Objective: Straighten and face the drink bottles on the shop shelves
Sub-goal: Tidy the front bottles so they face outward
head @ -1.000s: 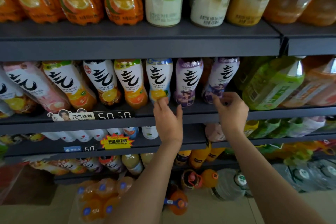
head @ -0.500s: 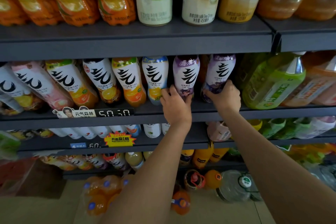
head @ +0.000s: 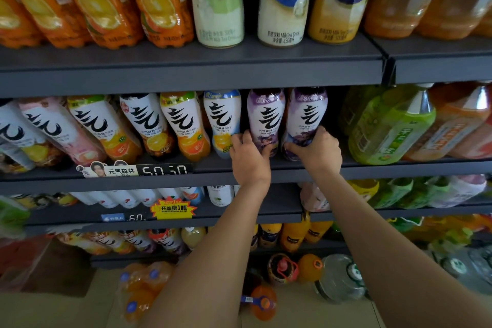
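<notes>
Both hands on the middle shelf (head: 186, 181), working the two purple-label bottles that stand side by side near its front edge, toward the shelf's right end. Left hand (head: 249, 158) wraps the base of the left purple bottle (head: 266, 117), fingers curled round its lower body; right hand (head: 315, 150) grips the base of the right purple bottle (head: 307, 117) the same way. Both labels face forward. Risks, as I judge them: both grips sit low, so a twist or pull could tip a bottle forward over the front edge; the blue-topped bottle (head: 222, 120) stands just beside the left hand's knuckles and could be knocked askew; the green tea bottle (head: 391, 128) to the right leans already, and a sideways nudge may shift it further. Row to the left leans at mixed angles, not yet straightened
</notes>
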